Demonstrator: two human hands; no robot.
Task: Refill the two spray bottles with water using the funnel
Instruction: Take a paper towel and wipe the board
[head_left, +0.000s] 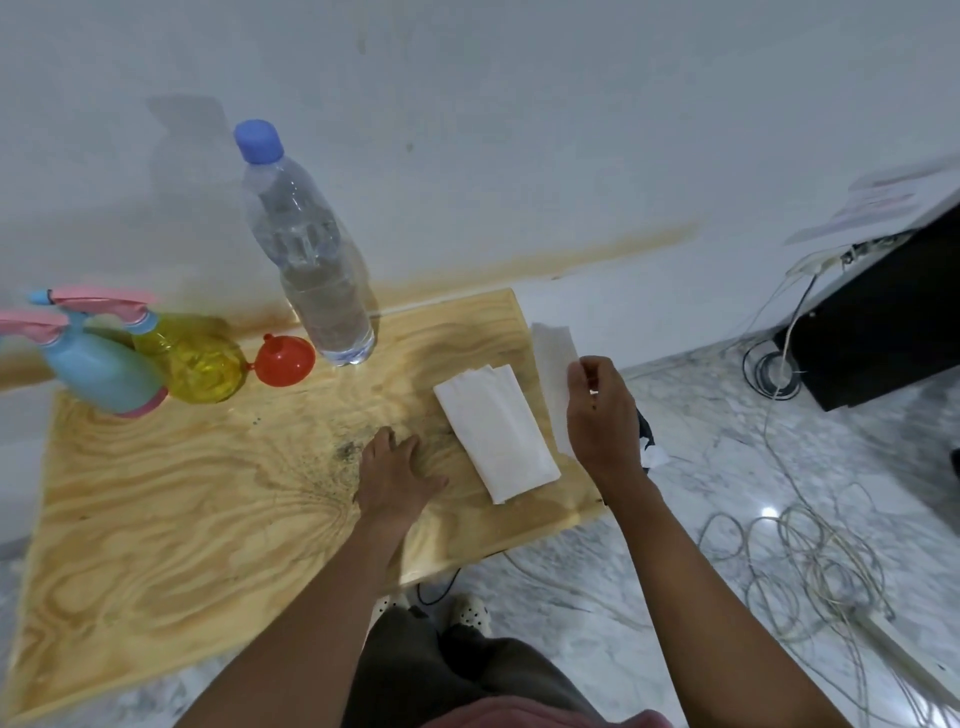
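The person wears dark grey-brown trousers (467, 670) and white clog-style shoes (470, 613) dotted with round holes. A strip of pink garment (545, 719) shows at the near edge. Both forearms (691, 597) are bare. A small shiny spot, perhaps a ring, marks the right hand (602, 410).

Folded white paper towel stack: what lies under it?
The folded white paper towel stack rests on the pale plywood tabletop; anything directly beneath is covered, unseen.

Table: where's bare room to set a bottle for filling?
Largest free patch: table near-left, between blue spray bottle, left hand and front edge. Smaller one between water bottle and tissue stack. Crowded: far-left, with yellow spray bottle and funnel; right edge, where right hand holds a tissue sheet.
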